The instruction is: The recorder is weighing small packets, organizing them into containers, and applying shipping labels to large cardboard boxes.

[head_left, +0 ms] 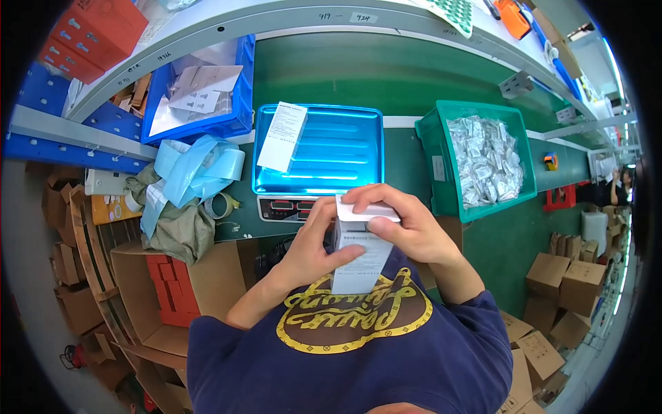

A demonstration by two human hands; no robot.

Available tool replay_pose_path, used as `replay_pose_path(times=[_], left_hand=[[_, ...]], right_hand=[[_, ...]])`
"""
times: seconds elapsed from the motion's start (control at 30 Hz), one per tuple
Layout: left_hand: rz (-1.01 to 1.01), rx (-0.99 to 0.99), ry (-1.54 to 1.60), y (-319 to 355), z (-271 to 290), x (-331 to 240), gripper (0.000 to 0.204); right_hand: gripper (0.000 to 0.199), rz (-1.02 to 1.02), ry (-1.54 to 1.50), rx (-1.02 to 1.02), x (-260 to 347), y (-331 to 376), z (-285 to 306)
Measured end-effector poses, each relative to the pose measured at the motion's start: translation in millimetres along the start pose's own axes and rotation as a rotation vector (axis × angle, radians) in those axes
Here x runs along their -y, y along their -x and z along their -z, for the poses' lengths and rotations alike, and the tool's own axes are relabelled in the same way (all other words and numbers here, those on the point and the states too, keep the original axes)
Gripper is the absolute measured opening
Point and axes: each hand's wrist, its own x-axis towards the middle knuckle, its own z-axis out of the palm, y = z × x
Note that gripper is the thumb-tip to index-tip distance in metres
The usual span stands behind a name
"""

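Note:
In front of my chest I hold a small white carton (358, 265) with printed lines on its side. My left hand (312, 250) grips its left side, with the thumb across the printed face. My right hand (407, 224) is closed over the top end, fingers on the white end flap and thumb against the edge just below it. The inside of the carton does not show. Just beyond my hands stands a weighing scale (267, 209) with a shiny blue metal tray (338, 155) on top. A flat white printed carton (283, 136) lies on the tray's left part.
Right of the scale sits a green bin (431, 169) of small clear packets (486, 162). To the left are a blue bin (241, 90), crumpled light-blue plastic (200, 169) and a tape roll (219, 205). A shelf edge (289, 26) runs overhead. An open cardboard box (131, 276) holds red boxes (169, 290).

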Motion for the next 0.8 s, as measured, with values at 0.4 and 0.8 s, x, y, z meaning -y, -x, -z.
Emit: replay_pose_path(times=[0.4, 0.8], left_hand=[[0.006, -0.037, 0.014, 2.6, 6.9, 1.2, 0.096], [0.017, 0.037, -0.036, 4.0, 15.8, 6.0, 0.079]], right_hand=[[0.034, 0.286, 0.475, 0.057, -17.7, -0.4, -4.0], [0.032, 0.244, 0.414, 0.132, -36.6, -3.0, 8.3]])
